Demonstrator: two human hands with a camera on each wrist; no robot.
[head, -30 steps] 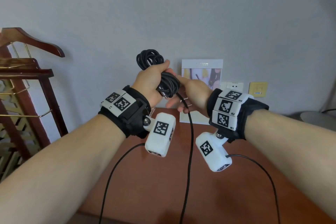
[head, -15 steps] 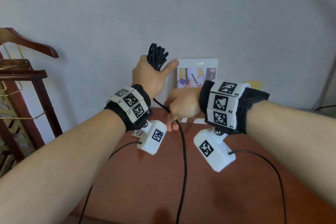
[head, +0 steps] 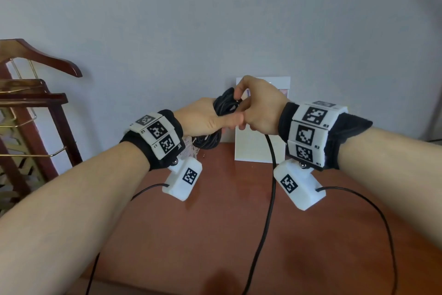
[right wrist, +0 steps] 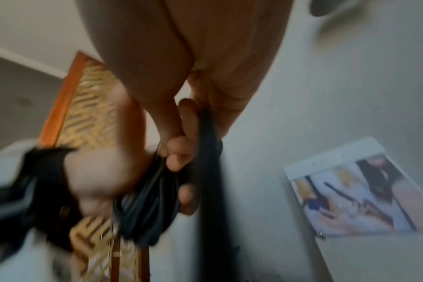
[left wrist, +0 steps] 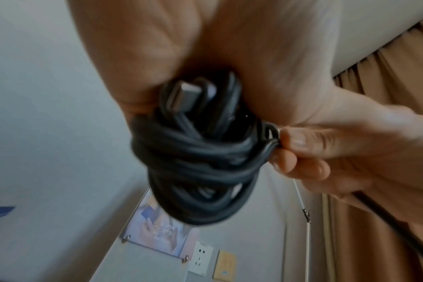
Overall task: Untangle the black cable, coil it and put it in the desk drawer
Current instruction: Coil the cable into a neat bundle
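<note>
Above the desk's far side, my left hand [head: 210, 121] grips the coiled bundle of the black cable [head: 223, 105], loops sticking out above and below the fist. My right hand [head: 240, 103] meets it from the right and pinches a strand at the bundle's top. From that hand a loose length of cable [head: 270, 199] hangs down past the desk's front edge. In the left wrist view the bundle [left wrist: 200, 162] shows a plug tucked in near the palm, and the right hand's fingertips [left wrist: 297, 141] pinch the strand at its right side. The right wrist view is blurred; the bundle [right wrist: 152, 200] is dark below the fingers.
The reddish-brown desk top [head: 191, 235] lies below both arms; no drawer is in view. A white picture card [head: 253, 151] leans on the wall behind the hands. A wooden clothes stand [head: 31, 103] is at the left. Thin camera leads [head: 382, 223] trail from both wrists.
My left hand has come down with the bundle from its raised position and turned. My right hand has risen from below to the bundle's top, bringing the strand with it.
</note>
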